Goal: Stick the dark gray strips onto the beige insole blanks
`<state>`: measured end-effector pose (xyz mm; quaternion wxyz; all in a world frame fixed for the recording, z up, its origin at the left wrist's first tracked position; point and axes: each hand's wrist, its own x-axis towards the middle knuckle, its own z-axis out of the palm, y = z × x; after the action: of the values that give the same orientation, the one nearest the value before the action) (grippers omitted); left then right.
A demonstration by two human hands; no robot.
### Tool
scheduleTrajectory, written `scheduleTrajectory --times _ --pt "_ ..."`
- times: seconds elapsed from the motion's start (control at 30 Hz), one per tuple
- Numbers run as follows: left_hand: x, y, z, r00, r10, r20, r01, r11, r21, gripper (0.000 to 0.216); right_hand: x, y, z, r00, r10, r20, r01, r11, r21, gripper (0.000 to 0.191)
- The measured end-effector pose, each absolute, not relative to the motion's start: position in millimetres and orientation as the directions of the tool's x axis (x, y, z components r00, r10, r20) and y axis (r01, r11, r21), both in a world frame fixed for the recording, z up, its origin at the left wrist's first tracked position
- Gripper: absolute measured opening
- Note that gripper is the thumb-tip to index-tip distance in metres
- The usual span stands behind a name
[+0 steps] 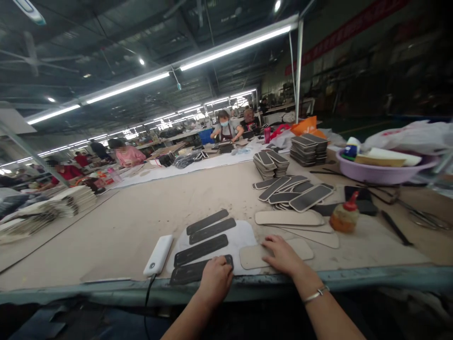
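Observation:
My left hand (216, 277) has its fingers curled together on the right end of the nearest black strip (187, 274). Beyond it lie more black rounded strips (201, 249), side by side on a white sheet (245, 232). My right hand (281, 255) rests with fingers apart on a beige rounded piece (252, 257), which lies flat by the table edge. Further beige pieces (288, 217) are stacked loosely behind it. To their right stands a squeeze bottle (345, 217) with a red nozzle and amber liquid inside.
A white power bank (158, 255) with a black cable lies left of the strips. Black-and-beige pieces form a loose heap (311, 197) and stacks (271, 163) behind. A purple basin (385, 174) stands at right, near scissors (428, 218). Other people work farther back.

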<state>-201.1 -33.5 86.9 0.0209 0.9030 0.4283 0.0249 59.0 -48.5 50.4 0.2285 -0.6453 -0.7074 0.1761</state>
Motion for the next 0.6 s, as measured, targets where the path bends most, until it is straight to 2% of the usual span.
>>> scheduleTrajectory --times 0.17,0.33,0.6 --pt "-201.5 -24.4 62.2 0.606 0.794 -0.046 0.795 -0.607 0.004 0.015 59.1 -51.1 49.9 -0.047 0.996 0.079 0.806 0.084 -0.586 0.043" --pt "-200.9 -5.9 46.7 0.602 0.769 -0.216 0.773 -0.629 -0.083 0.013 59.0 -52.3 48.8 -0.020 0.995 0.096 0.794 0.075 -0.603 0.041" --pt "-198.1 -5.4 66.7 0.670 0.705 -0.234 0.706 -0.702 -0.094 0.013 60.6 -54.9 56.1 0.029 0.991 0.130 0.792 0.057 -0.608 0.043"
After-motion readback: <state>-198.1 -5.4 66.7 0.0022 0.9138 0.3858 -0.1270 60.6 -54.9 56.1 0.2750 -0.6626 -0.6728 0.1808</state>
